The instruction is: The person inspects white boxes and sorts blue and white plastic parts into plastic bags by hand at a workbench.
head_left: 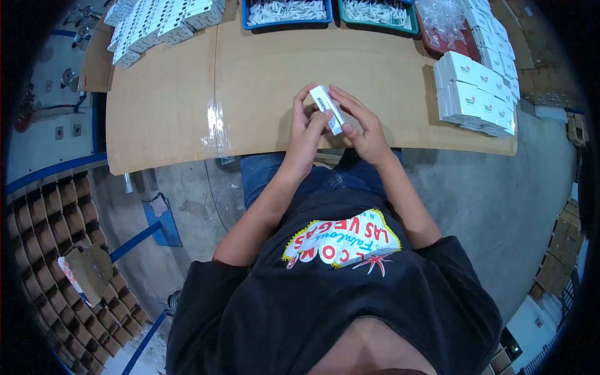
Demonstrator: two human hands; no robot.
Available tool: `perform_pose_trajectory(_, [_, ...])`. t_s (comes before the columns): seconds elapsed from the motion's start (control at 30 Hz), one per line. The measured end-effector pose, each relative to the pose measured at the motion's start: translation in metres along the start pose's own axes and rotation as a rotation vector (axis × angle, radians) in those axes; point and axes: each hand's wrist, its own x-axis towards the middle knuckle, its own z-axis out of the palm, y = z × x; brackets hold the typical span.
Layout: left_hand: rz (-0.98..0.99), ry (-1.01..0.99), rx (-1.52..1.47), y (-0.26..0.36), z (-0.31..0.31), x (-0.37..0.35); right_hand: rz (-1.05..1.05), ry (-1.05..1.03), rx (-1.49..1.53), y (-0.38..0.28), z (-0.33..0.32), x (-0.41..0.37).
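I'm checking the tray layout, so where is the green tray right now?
At the top of the head view, right of centre, the green tray sits between the blue tray and the red tray.

Black shirt (337,281), inverted in my view: I read "LAS VEGAS", "Fabulous" and "COM"; print on the held white box (327,110) is too small to read.

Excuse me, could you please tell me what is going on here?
Someone's left hand and right hand hold one small white box between them, above the near part of a cardboard-covered table. Stacked white boxes stand at the far left and on the right. A blue tray and a green tray, both holding slim white pieces, sit along the far side.
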Motion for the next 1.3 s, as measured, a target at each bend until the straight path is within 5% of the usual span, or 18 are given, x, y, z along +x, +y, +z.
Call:
perform_pose_trajectory(0.27, [0.360,-0.126,0.314,-0.006,-0.008,0.003,0.116,0.050,0.261,0.006,0.003,-0.002])
perform_pose_trajectory(0.37, [0.407,-0.169,0.389,-0.010,-0.010,0.005,0.261,0.039,0.342,-0.009,0.001,0.004])
perform_pose_trajectory(0.43, [0.433,-0.192,0.440,-0.012,-0.010,0.005,0.609,0.059,0.538,-0.025,-0.004,0.009])
perform_pose_trajectory(0.73, [0.533,-0.301,0.748,0.002,-0.009,-0.001,0.360,0.089,0.556,-0.015,-0.010,0.004])
perform_pose_trajectory(0.83, [0.329,-0.205,0.474,-0.001,-0.007,-0.004,0.246,0.135,0.419,-0.011,-0.008,0.003])
perform_pose_trajectory(0.9, [-0.014,-0.101,0.076,0.004,-0.009,-0.006,0.191,0.114,0.360,-0.008,-0.008,0.002])
perform_pose_trajectory(0.93, [-0.014,-0.100,0.077,0.007,-0.011,-0.006,0.136,0.092,0.303,-0.007,-0.006,0.002])
perform_pose_trajectory(1.0, [-0.363,-0.204,-0.231,0.013,-0.014,-0.004,0.138,0.040,0.261,-0.007,-0.002,0.000])
perform_pose_trajectory(1.2, [-0.375,-0.132,-0.293,-0.009,-0.007,-0.002,0.241,-0.037,0.230,-0.007,0.021,-0.005])
perform_pose_trajectory(1.3, [-0.281,0.032,-0.136,-0.018,-0.008,0.001,0.059,-0.024,-0.017,0.002,0.026,-0.003])
